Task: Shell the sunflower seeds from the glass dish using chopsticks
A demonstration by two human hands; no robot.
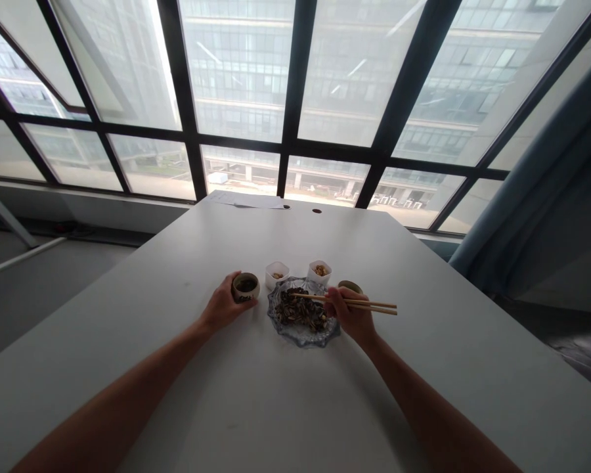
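My left hand [226, 303] is wrapped around a small round cup [246, 289] with a dark inside, left of the plate. A pair of wooden chopsticks [374, 305] is gripped in my right hand [353, 316], their tips over the dark seeds [298, 310] heaped on a scalloped clear glass plate [303, 340]. They look like sunflower seeds. Whether the tips pinch a seed is too small to tell. Behind my right hand a second round cup [350, 286] shows only in part.
Two small white containers, a left one [276, 278] and a right one [320, 278], stand just behind the plate with brownish bits inside. Papers [246, 200] lie at the far end of the white table [256, 407]. A blue-grey curtain [532, 197] hangs at right, before tall windows.
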